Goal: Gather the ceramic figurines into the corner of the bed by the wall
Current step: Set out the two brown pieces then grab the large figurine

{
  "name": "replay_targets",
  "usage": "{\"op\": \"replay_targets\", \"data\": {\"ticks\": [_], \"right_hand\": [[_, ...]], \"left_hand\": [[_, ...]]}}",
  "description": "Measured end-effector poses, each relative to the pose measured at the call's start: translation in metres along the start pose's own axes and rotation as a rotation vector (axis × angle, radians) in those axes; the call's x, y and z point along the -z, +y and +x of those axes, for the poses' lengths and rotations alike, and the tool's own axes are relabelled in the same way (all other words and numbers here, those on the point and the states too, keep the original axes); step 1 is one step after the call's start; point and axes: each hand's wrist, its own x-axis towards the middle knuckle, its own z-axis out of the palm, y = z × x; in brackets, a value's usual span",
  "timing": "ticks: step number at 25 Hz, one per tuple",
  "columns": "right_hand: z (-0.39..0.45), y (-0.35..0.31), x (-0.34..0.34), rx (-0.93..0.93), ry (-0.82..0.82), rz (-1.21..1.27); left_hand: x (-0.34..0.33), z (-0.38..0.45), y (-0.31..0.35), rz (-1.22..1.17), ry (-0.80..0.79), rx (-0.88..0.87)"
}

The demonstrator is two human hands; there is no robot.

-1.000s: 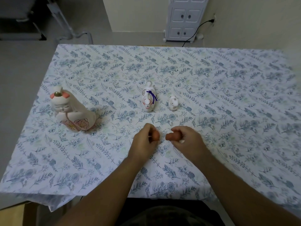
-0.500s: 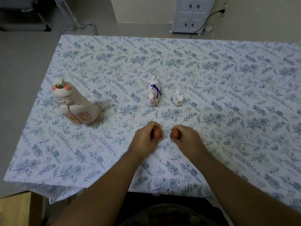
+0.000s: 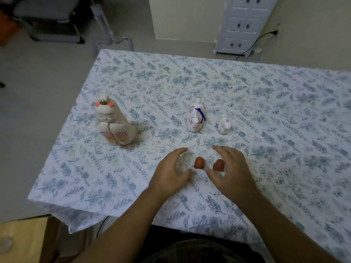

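Note:
Two small reddish-brown figurines stand on the floral bedsheet (image 3: 275,114): one (image 3: 199,162) beside my left hand (image 3: 171,172), the other (image 3: 218,165) beside my right hand (image 3: 230,168). Both hands are open, fingers spread, curved around the pieces without gripping them. Farther away stand a white fox-like figurine with a purple cord (image 3: 196,118) and a tiny white animal figurine (image 3: 224,126). A larger white doll figurine with pink flowers (image 3: 114,123) stands at the left near the bed's edge.
The bed's left edge drops to grey floor (image 3: 38,111). Beyond the far edge are a pale wall, a white small cabinet (image 3: 245,25) with a black cable, and a metal frame (image 3: 57,19) at the far left.
Both hands have let go of the two reddish-brown figurines, which now stand on the sheet, and the fingers have spread apart. The camera view has shifted, so the bed sits further right.

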Motion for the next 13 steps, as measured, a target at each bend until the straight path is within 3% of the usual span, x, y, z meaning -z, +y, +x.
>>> {"op": "replay_targets", "data": {"ticks": [8, 11, 13], "right_hand": [[0.068, -0.135, -0.049, 0.178, -0.155, 0.181], [0.102, -0.182, -0.071, 0.11, -0.262, 0.257], [0.121, -0.204, -0.083, 0.043, -0.346, 0.312]], "left_hand": [[0.12, -0.035, -0.04, -0.069, 0.601, 0.108], [0.152, -0.025, -0.059, -0.163, 0.683, 0.131], [0.17, -0.009, -0.074, -0.173, 0.609, 0.165]]}}
